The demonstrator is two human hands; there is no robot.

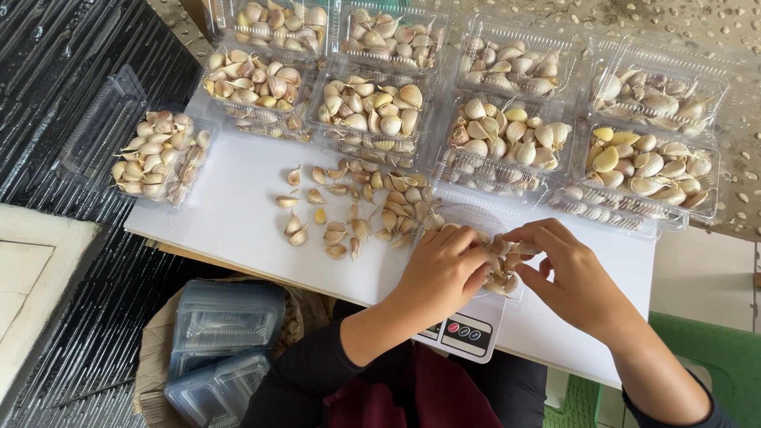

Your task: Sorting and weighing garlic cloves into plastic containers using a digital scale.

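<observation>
Scale [468, 334] under tray; left hand [444, 269], right hand [567, 269] pinching garlic cloves [504, 273]; add singly, keep display unobstructed; loose cloves [357, 210] near.

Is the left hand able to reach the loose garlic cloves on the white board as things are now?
Probably yes. The left hand rests at the tray on the scale, and the loose garlic cloves lie just beside it on the white board, with nothing between them.

Pretty bright, soft daylight all over – barely any hard shadows. Some glare off the clear plastic boxes [507, 135] and the white board [230, 214]. Everything's sharp, edges bend slightly.
</observation>
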